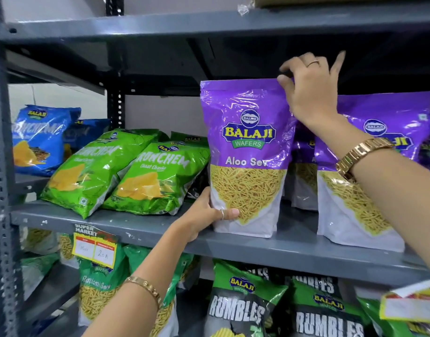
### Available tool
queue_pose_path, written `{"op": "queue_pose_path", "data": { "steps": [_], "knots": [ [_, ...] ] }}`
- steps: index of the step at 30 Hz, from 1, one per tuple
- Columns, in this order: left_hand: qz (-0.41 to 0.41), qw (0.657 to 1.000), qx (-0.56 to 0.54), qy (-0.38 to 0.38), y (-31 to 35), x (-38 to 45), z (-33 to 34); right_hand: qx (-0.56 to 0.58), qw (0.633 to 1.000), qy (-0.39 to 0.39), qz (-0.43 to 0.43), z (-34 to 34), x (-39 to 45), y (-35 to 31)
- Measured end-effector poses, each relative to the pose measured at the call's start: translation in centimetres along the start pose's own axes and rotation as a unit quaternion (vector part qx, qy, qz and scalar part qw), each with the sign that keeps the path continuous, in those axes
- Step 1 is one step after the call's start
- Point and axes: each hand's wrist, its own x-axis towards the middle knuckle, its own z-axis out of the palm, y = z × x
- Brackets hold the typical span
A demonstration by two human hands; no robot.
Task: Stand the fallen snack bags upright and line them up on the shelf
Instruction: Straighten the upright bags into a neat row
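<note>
Both hands (309, 91) steady purple bag (245, 152) (upright) on grey shelf (257, 251).

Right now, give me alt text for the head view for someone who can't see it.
Two hands steady an upright purple Aloo Sev bag on a grey shelf: the left hand grips its lower corner, the right hand pinches its top edge. Two green Crunchem bags lean tilted to its left; another purple bag stands to its right.

Purple plastic Aloo Sev pouch (245, 156) upright on grey metal shelf (141, 227); 2 green plastic crisp bags (126, 171) leaning left of it; second purple pouch (360, 190) right.
</note>
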Motion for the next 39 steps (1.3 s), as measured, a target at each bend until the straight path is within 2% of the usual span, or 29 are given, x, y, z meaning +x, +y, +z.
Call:
{"op": "queue_pose_path", "data": {
  "steps": [6,8,9,10,12,14,15,16,18,22,28,31,34,39],
  "knots": [
    [0.002,1.000,0.017,0.014,-0.1,0.2,0.1,-0.029,0.998,-0.035,0.046,-1.7,-1.9,5.7],
    [0.051,0.996,0.020,0.065,0.0,-0.1,0.6,-0.043,0.995,-0.054,0.073,-2.3,-2.3,7.9],
    [0.098,0.987,0.033,0.123,0.2,-0.5,1.2,-0.052,0.993,-0.065,0.086,-2.7,-2.6,9.0],
    [0.162,0.967,0.061,0.190,0.5,-1.0,2.1,-0.060,0.990,-0.080,0.099,-3.0,-2.7,10.0],
    [0.317,0.890,0.157,0.286,1.3,-2.0,4.8,-0.068,0.984,-0.117,0.119,-3.6,-3.1,11.7],
    [0.433,0.827,0.219,0.285,1.7,-2.1,8.2,-0.064,0.978,-0.155,0.124,-4.0,-3.4,12.9],
    [0.460,0.817,0.227,0.263,2.0,-2.1,10.0,-0.061,0.976,-0.170,0.120,-4.1,-3.6,13.4],
    [0.467,0.821,0.223,0.239,2.1,-1.9,11.7,-0.061,0.975,-0.181,0.112,-4.2,-3.7,13.8],
    [0.447,0.849,0.199,0.198,2.2,-1.6,14.4,-0.071,0.973,-0.199,0.095,-4.3,-4.0,14.5],
    [0.309,0.926,0.149,0.157,2.3,-0.9,17.2,-0.079,0.965,-0.234,0.083,-4.3,-4.2,15.3],
    [0.163,0.980,0.089,0.068,2.9,1.0,19.4,-0.059,0.973,-0.214,0.069,-3.3,-3.6,15.6],
    [0.094,0.995,0.038,0.020,3.3,1.7,20.1,-0.044,0.980,-0.184,0.061,-2.9,-3.4,15.4],
    [0.044,0.998,0.049,-0.017,3.0,2.6,20.4,-0.038,0.988,-0.145,0.044,-2.0,-3.3,15.3],
    [0.046,0.998,0.048,-0.024,2.2,3.3,20.4,0.021,0.996,-0.045,0.074,-2.6,-1.7,15.5]
  ]
}}
